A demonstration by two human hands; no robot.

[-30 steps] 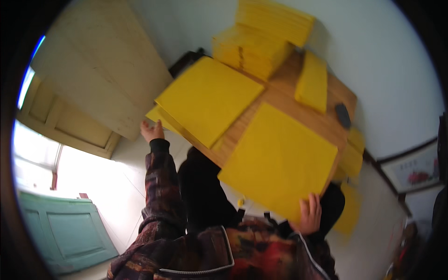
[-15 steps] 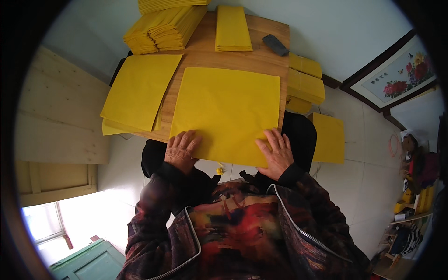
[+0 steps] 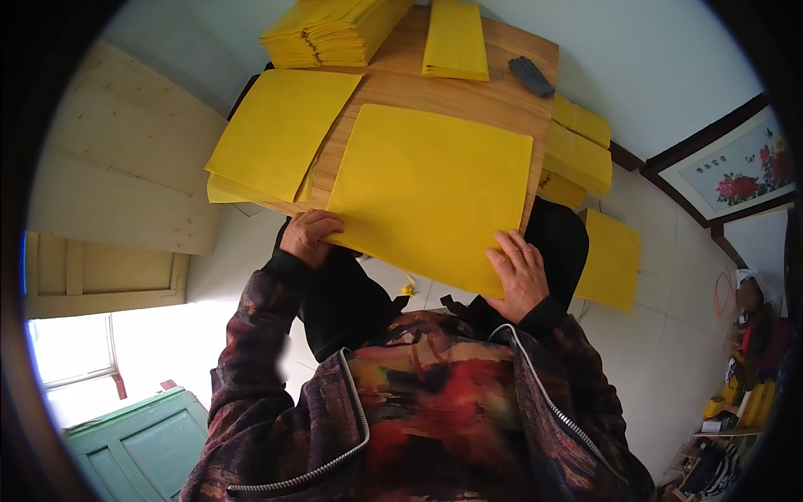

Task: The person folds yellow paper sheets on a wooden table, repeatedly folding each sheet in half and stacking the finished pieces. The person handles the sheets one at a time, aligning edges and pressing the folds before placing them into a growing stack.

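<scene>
A large yellow paper sheet (image 3: 431, 192) lies on the wooden table (image 3: 381, 105), its near edge reaching past the table toward me. My left hand (image 3: 311, 237) is at the sheet's near left corner, with bent fingers closed on the edge. At the near right corner rests my right hand (image 3: 519, 274), its fingers stretched over the paper and the thumb apart. Whatever lies beneath the big sheet is hidden. More yellow sheets (image 3: 280, 130) lie on the table's left side, overlapping unevenly.
A thick stack of folded yellow paper (image 3: 335, 35) stands at the far left. Beside it are a narrow yellow stack (image 3: 456, 42) and a dark grey block (image 3: 531, 76). Yellow bundles (image 3: 577, 151) stand right of the table, and a framed flower picture (image 3: 744, 171) leans on the wall.
My left hand has shifted outward to the sheet's left corner, and its fingers have curled in. The right hand stays at its corner. The whole view has shifted and tilted.
</scene>
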